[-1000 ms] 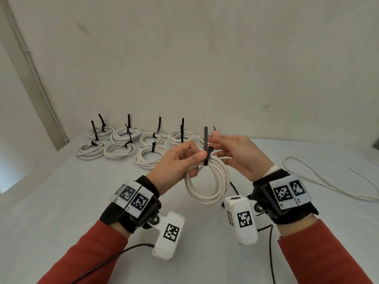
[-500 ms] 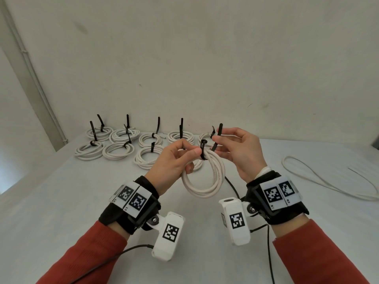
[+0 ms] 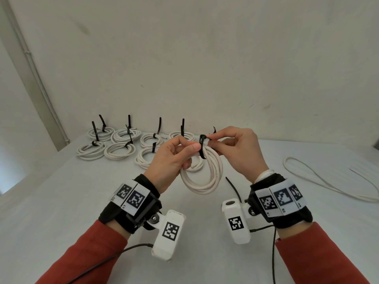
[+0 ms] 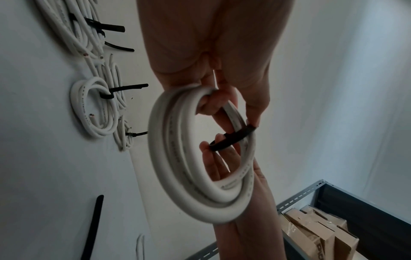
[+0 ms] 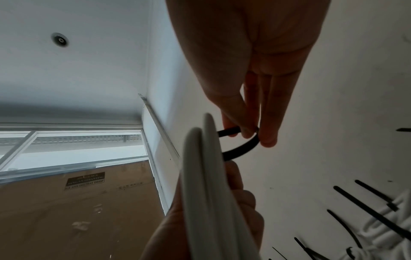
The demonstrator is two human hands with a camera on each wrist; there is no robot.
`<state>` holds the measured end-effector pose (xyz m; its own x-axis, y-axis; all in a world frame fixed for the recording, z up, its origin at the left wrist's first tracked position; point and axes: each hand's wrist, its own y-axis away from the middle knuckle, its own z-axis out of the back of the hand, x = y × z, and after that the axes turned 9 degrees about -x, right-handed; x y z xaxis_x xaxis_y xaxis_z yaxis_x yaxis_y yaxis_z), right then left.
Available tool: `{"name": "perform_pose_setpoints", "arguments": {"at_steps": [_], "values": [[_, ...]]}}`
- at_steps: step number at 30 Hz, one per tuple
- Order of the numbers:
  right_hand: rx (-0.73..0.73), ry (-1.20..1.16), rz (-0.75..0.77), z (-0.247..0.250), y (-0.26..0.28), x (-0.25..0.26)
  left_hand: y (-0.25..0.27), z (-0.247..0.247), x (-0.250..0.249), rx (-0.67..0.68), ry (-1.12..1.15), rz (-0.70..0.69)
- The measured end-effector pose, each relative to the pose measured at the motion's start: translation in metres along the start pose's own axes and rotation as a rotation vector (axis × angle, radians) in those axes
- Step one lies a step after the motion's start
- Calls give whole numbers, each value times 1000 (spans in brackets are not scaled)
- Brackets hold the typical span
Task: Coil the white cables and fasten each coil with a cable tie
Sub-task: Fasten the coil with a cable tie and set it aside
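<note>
I hold a white cable coil upright above the table between both hands. My left hand grips the coil's top, thumb pressed on the strands beside a black cable tie. The tie is looped round the coil's top. My right hand pinches the tie's ends together at the top of the loop. In the left wrist view the coil hangs from my fingers, and the tie crosses its far side. The right wrist view shows the coil edge-on and the tie bent into a loop under my fingertips.
Several tied coils with upright black tie tails lie at the table's back left. A loose white cable sprawls on the right. One spare black tie lies beneath my right hand. A metal shelf with cardboard boxes stands beyond the table.
The tie's tail stood straight up; my right hand has bent it over into a loop round the coil. My left hand has kept its grip on the coil throughout.
</note>
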<state>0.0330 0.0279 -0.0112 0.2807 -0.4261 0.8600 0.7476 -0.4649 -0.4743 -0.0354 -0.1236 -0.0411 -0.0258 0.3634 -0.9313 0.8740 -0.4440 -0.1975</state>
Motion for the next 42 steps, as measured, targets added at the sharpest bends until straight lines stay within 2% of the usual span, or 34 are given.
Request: {"name": "perform_pose_setpoints", "arguments": {"at_steps": [5,16,24,26,29,31,38,42], "values": [[-3,39,152,0,0,2,0,0,-2,-8,-2,34],[-88,61,380,-4,0,-4,1,1,-8,2,-6,73],[-81,133,589,-4,1,1,4,-2,-8,20,-10,121],[-47,122,571,-2,2,2,4,-2,-7,11,1,114],[-3,-4,345,1,2,7,1,1,-11,-1,10,80],[-40,-66,277,1,4,9,0,3,-12,3,11,71],[-110,-20,356,1,9,16,3,-1,-13,32,50,80],[-139,24,440,1,10,16,3,-2,-14,25,-8,99]]}}
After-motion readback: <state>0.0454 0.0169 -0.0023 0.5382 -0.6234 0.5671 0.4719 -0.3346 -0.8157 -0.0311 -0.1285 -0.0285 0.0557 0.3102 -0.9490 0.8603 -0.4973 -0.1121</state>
